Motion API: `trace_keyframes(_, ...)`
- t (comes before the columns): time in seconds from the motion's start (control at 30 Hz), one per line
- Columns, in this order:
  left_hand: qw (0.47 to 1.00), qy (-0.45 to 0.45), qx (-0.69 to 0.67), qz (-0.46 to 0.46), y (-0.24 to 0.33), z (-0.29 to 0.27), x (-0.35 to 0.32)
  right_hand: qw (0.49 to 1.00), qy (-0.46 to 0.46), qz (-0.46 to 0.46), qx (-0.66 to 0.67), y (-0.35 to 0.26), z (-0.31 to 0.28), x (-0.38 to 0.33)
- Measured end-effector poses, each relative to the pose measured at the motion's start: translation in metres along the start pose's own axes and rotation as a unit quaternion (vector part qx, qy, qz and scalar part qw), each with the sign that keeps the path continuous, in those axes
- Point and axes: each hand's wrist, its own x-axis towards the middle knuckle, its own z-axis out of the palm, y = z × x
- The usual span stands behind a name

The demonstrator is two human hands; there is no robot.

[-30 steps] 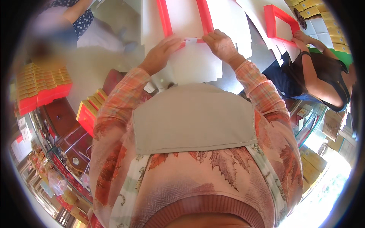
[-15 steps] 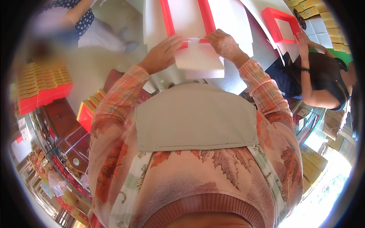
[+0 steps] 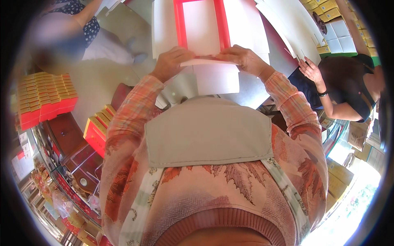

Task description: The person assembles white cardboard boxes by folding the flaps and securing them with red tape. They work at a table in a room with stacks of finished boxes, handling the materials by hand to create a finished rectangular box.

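- Two hands of yours are at work, and both are grasping the near end of one red-walled box (image 3: 222, 24), which lies at twelve o'clock with a pale inside.
- Your left hand (image 3: 175, 62), at about half past eleven, has its fingers curled over the near left corner, gripping the end of a pale flap (image 3: 209, 61).
- Your right hand (image 3: 243, 59), toward one o'clock, has its fingers bent over the near right corner and grips the other end of that flap; your fingers hide exactly where each thumb presses.
- The flap runs crosswise between your hands. White sheets (image 3: 247, 30) lie to either side of the box, and a white panel (image 3: 217, 83) shows just on your side of the flap.
- At two o'clock a co-worker's hand (image 3: 311, 72), with a dark band at the wrist, is spread near the edge of some white board (image 3: 287, 26); you cannot tell whether it touches.
- White cartons (image 3: 341, 37) sit farther out at two o'clock, near yellow boxes (image 3: 327, 12).
- Between nine and ten o'clock stands a stack of yellow-topped red boxes (image 3: 48, 96), well apart from your hands.
- Toward half past ten, another person (image 3: 90, 30) shows, partly blurred.
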Motion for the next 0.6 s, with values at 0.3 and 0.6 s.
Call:
trace_keyframes(0.3, 0.999, -0.035, 0.005, 0.008, 0.01, -0.01, -0.002, 0.997, 0.063, 0.009, 0.034, -0.005, 0.011, -0.005)
trace_keyframes(0.6, 0.995, -0.012, 0.015, -0.101, 0.043, 0.005, -0.028, 0.982, 0.096, 0.134, 0.097, -0.048, 0.016, -0.029)
